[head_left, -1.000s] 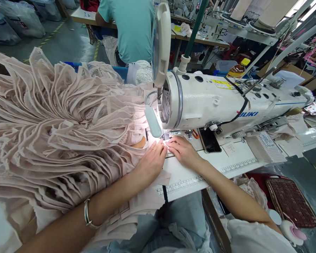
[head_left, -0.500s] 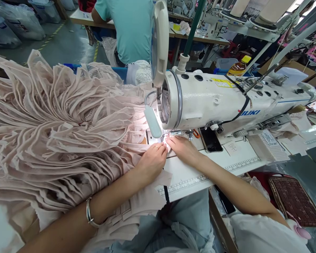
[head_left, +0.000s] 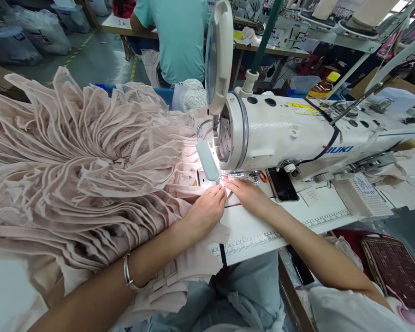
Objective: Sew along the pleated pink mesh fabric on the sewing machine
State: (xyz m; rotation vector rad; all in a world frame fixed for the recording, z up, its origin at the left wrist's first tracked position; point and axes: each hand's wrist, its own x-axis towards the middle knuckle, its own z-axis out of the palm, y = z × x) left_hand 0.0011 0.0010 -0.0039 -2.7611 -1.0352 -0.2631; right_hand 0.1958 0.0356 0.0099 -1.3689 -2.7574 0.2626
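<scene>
A white sewing machine (head_left: 266, 131) stands in front of me, its lamp lighting the needle area. My left hand (head_left: 208, 211) is closed, thumb and fingers pinching the edge of a pale pink fabric piece (head_left: 231, 199) just in front of the needle. Close beside it on the right, my right hand (head_left: 247, 194) grips the same fabric with its fingertips by the presser foot. The needle itself is hidden behind the pale green lamp head (head_left: 207, 160) and my fingers. To the left a large heap of joined pale pink garment pieces (head_left: 72, 170) runs up to the machine bed and under my left forearm.
A black phone (head_left: 282, 184) and orange-handled scissors (head_left: 263, 176) lie right of my hands. Beyond them sits a stack of labelled strips (head_left: 361, 193). A ruler tape (head_left: 263, 240) lines the table's front edge. A person in a teal shirt (head_left: 180, 41) sits ahead.
The whole view has shifted slightly, so everything appears a little further right. Both hands stay at the needle area with the fabric, almost unmoved relative to the machine.
</scene>
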